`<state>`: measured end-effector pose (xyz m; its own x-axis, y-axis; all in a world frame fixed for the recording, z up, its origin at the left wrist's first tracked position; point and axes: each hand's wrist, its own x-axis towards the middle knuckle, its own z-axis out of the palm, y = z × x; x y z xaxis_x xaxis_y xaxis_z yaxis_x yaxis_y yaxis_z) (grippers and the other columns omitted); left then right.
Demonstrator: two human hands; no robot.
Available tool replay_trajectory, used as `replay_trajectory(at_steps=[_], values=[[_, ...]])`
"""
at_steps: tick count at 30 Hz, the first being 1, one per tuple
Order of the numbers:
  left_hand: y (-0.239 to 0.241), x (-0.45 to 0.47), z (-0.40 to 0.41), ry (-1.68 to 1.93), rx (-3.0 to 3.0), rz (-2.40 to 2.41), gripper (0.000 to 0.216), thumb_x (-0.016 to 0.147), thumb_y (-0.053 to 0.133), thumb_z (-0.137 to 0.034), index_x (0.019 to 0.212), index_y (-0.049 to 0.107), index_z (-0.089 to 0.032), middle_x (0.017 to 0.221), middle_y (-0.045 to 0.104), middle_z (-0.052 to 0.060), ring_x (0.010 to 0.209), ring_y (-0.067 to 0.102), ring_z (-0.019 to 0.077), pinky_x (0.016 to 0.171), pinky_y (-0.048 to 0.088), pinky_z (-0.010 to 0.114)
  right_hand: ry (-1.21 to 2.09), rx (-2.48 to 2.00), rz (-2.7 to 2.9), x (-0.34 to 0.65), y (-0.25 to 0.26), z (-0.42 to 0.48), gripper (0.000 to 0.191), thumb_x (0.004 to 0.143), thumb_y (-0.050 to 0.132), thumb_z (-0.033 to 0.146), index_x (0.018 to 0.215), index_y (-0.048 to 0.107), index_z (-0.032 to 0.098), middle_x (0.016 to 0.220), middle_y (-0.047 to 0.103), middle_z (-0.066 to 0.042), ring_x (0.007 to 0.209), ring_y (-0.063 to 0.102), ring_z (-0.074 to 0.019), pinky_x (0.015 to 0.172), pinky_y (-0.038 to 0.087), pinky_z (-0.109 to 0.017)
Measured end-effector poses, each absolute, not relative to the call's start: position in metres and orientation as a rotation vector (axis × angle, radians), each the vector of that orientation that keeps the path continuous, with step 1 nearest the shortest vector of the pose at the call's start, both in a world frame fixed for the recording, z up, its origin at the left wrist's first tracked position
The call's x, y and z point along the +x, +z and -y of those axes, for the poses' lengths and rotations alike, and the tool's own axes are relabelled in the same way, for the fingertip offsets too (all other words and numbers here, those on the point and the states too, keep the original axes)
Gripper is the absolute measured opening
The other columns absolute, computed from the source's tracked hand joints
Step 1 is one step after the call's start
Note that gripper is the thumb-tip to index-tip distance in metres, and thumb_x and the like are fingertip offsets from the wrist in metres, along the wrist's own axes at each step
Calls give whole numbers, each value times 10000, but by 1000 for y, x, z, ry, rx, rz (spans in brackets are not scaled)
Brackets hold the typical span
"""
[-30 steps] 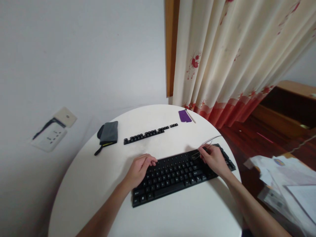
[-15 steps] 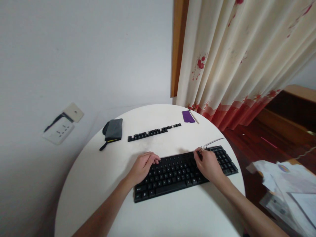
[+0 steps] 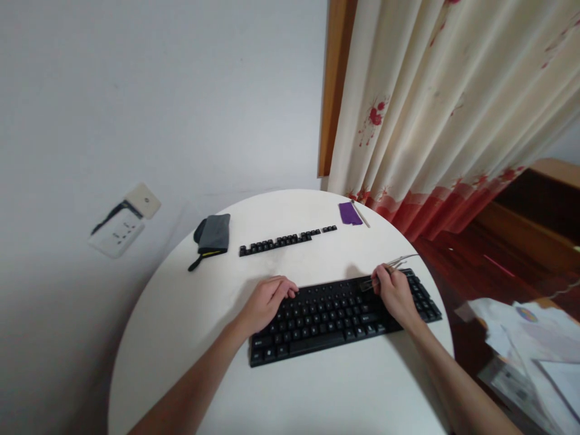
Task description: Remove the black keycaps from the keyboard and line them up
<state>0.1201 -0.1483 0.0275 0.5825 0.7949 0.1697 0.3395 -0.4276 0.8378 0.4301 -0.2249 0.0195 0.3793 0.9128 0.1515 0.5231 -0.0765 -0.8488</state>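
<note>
A black keyboard [image 3: 335, 317] lies on the round white table [image 3: 317, 393]. My left hand [image 3: 268, 300] rests with curled fingers on the keyboard's left end, holding it down. My right hand [image 3: 396, 293] is over the keyboard's right part, fingers pinched round a thin wire keycap puller [image 3: 369, 283] whose tip sits at the top key row. A row of loose black keycaps [image 3: 285, 241] lies farther back on the table.
A grey pouch [image 3: 212, 235] lies at the table's back left. A purple cloth [image 3: 350, 213] and a thin stick [image 3: 361, 214] sit at the back edge. A curtain [image 3: 435, 109] hangs behind. Papers [image 3: 525, 332] are stacked low on the right. A wall socket [image 3: 118, 228] is left.
My right hand drew in over the key row, then shifted back right, with the wire puller showing again at its fingertips. My left hand stayed on the keyboard. The camera view shifted slightly.
</note>
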Motion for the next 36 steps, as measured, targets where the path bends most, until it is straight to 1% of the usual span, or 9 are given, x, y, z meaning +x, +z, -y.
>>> replay_trajectory(at_steps=[7,12,14,18,21,25,28,32,36], values=[[33,120,149,729,2097,-926,349,999,425,-336,879,711,-174,818,698,40,804,638,172,798,489,294,541,-1639,1181,425,29,229,356,962,457,381,696,581,180,531,536,20,511,493,-135,544,367,-253],[40,120,155,808,2038,-930,211,924,587,-324,1047,708,-203,983,710,65,870,636,182,803,501,294,794,-1379,1252,390,53,229,287,953,521,396,812,621,167,600,570,21,491,461,-104,491,344,-236],[41,120,156,838,1893,-888,280,894,640,-337,1137,680,-203,1062,708,81,895,640,183,824,510,300,850,-1293,1338,372,64,224,261,954,536,373,825,633,167,659,604,8,536,502,-106,532,383,-236],[44,120,156,820,1581,-688,592,825,709,-464,1337,571,-200,1280,642,133,1071,628,242,896,515,338,880,-1135,1496,338,73,211,223,964,525,308,835,649,176,736,648,-11,693,602,-138,684,461,-258],[46,118,155,758,1474,-618,655,790,723,-525,1338,584,-194,1305,634,138,1172,600,291,970,486,377,900,-1074,1508,320,67,208,199,965,528,295,876,667,184,768,668,-12,704,614,-139,707,483,-263],[45,118,155,692,1449,-693,566,784,750,-472,1261,649,-183,1241,679,121,1151,622,297,1011,462,410,940,-1075,1460,314,51,212,184,963,533,293,941,686,193,775,676,-11,683,626,-139,675,507,-258],[42,121,157,673,1464,-728,526,765,771,-447,1207,680,-176,1217,690,113,1121,635,291,996,476,409,880,-1086,1490,315,45,215,186,962,529,272,947,697,193,800,699,-23,731,654,-154,720,522,-271],[39,125,159,664,1475,-735,408,788,762,-377,1132,699,-168,1139,713,97,1035,664,252,934,513,373,770,-1116,1563,314,44,216,175,948,535,225,916,702,188,833,727,-34,760,669,-161,750,516,-268],[41,127,160,646,1385,-673,322,853,698,-311,1137,662,-163,1087,708,98,846,701,188,763,565,311,706,-1188,1553,314,44,217,190,950,518,222,882,693,189,754,696,-18,712,649,-159,720,499,-261]])
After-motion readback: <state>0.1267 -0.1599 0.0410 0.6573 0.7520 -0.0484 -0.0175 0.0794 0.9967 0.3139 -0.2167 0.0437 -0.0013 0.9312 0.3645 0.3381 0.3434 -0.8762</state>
